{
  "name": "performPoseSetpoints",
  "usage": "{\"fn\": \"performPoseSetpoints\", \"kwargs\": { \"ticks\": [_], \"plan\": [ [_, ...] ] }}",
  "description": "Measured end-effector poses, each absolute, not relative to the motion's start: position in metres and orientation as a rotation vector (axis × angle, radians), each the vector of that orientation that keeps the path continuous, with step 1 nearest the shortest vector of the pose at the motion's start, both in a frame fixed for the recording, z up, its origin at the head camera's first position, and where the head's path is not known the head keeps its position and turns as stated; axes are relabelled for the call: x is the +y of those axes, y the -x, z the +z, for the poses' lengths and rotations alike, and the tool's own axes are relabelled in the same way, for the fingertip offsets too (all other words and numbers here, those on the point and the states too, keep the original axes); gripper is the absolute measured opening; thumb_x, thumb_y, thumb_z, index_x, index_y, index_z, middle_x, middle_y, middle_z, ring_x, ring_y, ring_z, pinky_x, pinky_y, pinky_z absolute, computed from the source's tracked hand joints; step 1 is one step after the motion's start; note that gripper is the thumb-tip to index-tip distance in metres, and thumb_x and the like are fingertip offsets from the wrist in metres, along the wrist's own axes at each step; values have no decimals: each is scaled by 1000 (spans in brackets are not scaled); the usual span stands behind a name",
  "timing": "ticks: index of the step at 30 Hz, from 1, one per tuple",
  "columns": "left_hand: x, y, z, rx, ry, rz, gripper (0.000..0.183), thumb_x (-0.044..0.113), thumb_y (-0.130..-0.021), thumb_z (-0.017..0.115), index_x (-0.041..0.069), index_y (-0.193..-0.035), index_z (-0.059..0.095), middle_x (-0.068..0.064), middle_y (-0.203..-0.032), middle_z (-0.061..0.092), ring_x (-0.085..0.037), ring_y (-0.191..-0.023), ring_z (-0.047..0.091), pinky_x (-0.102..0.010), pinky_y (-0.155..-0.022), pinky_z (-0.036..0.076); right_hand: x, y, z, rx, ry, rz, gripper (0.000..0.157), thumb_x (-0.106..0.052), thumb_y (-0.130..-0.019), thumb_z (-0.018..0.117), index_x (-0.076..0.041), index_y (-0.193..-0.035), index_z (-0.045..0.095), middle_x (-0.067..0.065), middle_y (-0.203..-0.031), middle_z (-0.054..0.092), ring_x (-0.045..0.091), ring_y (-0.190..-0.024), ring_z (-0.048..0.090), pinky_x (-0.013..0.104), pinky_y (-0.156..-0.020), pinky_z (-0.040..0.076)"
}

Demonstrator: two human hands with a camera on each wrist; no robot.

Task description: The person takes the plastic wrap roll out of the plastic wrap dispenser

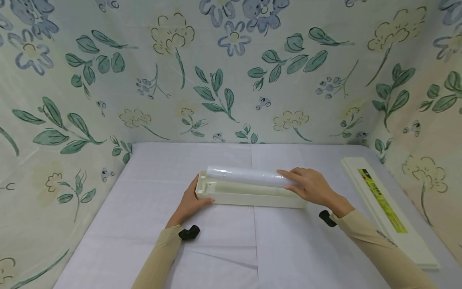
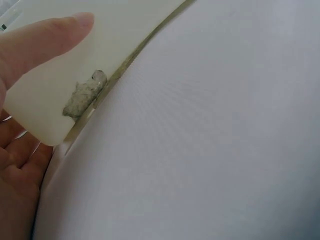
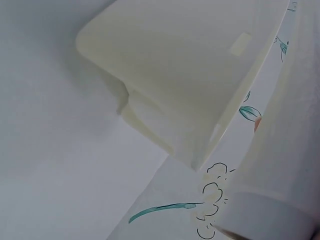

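Observation:
A long cream plastic box [image 1: 260, 200], open at the top, lies crosswise at the middle of the table. My left hand [image 1: 190, 202] grips its left end, thumb along the front wall. That thumb lies on the box wall [image 2: 120, 25] in the left wrist view, near a rough grey patch. Above the box's opening, a roll of cling film [image 1: 245, 176] lies lengthwise. Its right part is in my right hand [image 1: 311, 186], held between thumb and fingers. The right wrist view shows the roll [image 3: 280, 165] beside the box's right end [image 3: 170, 65]; the right fingers are mostly hidden there.
A long white lid [image 1: 415, 245] with a yellow-green label [image 1: 382, 200] lies slanted at the table's right side. White cloth [image 1: 223, 241] covers the table. Flower-patterned fabric [image 1: 231, 100] rises behind it and at both sides.

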State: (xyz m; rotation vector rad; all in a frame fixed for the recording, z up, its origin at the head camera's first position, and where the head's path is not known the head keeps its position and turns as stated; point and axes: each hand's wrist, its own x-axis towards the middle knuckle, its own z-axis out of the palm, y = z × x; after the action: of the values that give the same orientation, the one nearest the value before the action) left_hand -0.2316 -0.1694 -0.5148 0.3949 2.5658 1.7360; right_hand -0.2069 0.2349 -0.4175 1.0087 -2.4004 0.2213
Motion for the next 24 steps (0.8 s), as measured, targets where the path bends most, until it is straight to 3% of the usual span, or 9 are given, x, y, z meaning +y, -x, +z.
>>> {"fn": "performPoseSetpoints", "kwargs": {
  "ticks": [14, 17, 24],
  "plan": [
    [-170, 233, -516, 2572, -403, 1730, 107, 23, -70, 83, 22, -152, 13, -7, -153, 31, -27, -139, 31, -51, -114, 24, 248, 206, -419, -2352, -1009, 237, 43, -32, -85, 66, -15, -125, 60, 9, -87, 68, 17, -63, 60, 28, -55, 46],
    [-168, 226, -506, 2563, -388, 1704, 106, 19, -72, 81, 17, -152, 11, -11, -154, 29, -30, -140, 29, -52, -115, 23, 250, 204, -421, -2379, -986, 239, 46, -29, -82, 69, -15, -125, 60, 9, -88, 68, 17, -64, 60, 28, -55, 46],
    [-168, 232, -513, 2594, -352, 1683, 108, 24, -69, 83, 21, -152, 14, -7, -153, 31, -27, -140, 30, -50, -115, 22, 256, 201, -421, -2417, -937, 237, 52, -23, -76, 74, -15, -125, 60, 10, -88, 68, 15, -64, 59, 27, -55, 46]
  ]
}}
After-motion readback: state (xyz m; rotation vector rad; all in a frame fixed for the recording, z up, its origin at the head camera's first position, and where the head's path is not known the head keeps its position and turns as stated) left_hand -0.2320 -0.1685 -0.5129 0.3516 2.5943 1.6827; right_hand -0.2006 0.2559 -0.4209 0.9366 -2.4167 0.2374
